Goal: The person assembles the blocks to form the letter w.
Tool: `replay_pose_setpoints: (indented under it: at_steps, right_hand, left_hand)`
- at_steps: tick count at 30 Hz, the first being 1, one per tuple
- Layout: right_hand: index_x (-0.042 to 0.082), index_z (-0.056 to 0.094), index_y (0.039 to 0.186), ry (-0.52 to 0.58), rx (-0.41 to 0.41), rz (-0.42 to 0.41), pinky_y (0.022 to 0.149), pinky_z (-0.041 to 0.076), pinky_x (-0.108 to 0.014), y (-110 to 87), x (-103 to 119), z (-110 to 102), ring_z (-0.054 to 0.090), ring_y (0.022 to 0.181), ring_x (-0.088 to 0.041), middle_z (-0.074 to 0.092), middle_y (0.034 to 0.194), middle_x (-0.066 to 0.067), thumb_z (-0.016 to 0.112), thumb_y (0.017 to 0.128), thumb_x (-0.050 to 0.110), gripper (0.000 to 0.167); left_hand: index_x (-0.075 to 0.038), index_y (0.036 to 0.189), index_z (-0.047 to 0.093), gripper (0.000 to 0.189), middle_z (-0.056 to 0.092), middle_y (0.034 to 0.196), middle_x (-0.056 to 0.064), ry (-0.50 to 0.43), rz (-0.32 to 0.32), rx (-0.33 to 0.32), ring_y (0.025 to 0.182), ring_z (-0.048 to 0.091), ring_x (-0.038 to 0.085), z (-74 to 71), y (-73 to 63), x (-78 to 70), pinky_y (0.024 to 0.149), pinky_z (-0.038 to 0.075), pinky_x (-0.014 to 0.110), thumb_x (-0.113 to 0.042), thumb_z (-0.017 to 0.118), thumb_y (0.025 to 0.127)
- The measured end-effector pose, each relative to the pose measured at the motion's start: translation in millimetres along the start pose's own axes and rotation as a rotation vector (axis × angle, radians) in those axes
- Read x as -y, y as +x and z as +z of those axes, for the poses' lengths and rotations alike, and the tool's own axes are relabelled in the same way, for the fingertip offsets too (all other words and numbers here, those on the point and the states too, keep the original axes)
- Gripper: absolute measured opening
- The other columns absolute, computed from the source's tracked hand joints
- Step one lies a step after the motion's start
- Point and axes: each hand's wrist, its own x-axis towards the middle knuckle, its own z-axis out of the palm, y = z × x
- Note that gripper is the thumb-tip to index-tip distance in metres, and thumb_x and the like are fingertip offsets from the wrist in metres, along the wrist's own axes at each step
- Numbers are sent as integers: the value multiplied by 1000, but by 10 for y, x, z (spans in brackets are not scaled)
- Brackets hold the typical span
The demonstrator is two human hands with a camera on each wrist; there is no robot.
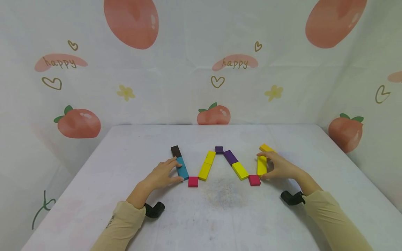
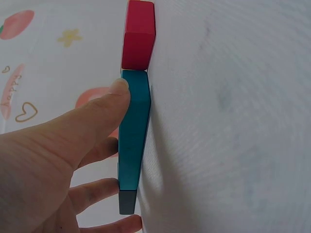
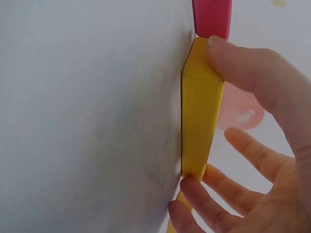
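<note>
My left hand (image 1: 163, 173) grips a blue rectangular block (image 1: 184, 172); in the left wrist view its thumb lies on the blue block's end beside a red block (image 2: 139, 36), fingers along the far side. A dark brown block (image 1: 176, 151) adjoins the blue one's far end. With thumb at the near end and fingertips at the far end, my right hand (image 1: 279, 166) holds a yellow block (image 3: 200, 124). Close to that thumb sits another red block (image 1: 254, 180). An orange-yellow block (image 1: 265, 147) lies beyond the right fingers, partly hidden by them.
Between the hands, yellow blocks (image 1: 207, 164), a small purple block (image 1: 219, 150), a longer purple block (image 1: 230, 157) and a yellow block (image 1: 240, 171) continue the zigzag line on the white table (image 1: 226, 223). A fruit-printed cloth (image 1: 176, 69) hangs behind. Black wrist pieces (image 1: 154, 210) stick out near both sleeves.
</note>
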Motion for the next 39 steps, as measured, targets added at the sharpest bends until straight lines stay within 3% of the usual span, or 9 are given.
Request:
replay_pose_setpoints:
  at_steps: [12, 25, 39]
  right_hand:
    - [-1, 38, 136, 43, 37, 24, 97, 38, -63, -22, -52, -47, 45, 115, -45, 33, 140, -29, 79, 72, 30, 82]
    - [-2, 40, 132, 46, 17, -22, 93, 41, -61, -36, -72, -34, 48, 110, -43, 38, 135, -28, 78, 72, 30, 78]
    - [-1, 41, 133, 45, 27, 13, 97, 40, -61, -34, -62, -38, 47, 113, -43, 39, 136, -27, 79, 73, 28, 77]
  left_hand:
    - [-8, 125, 54, 49, 34, 148, 22, 3, 4, 1, 120, 45, 45, -12, -8, -14, 98, 40, 58, -35, 66, 85]
    - [-9, 125, 53, 49, 33, 149, 21, -7, -15, 6, 122, 44, 44, -20, -12, -27, 99, 40, 57, -34, 66, 85]
    - [-9, 125, 53, 49, 33, 149, 21, -10, -22, 13, 122, 44, 44, -25, -11, -32, 100, 39, 58, -35, 66, 85]
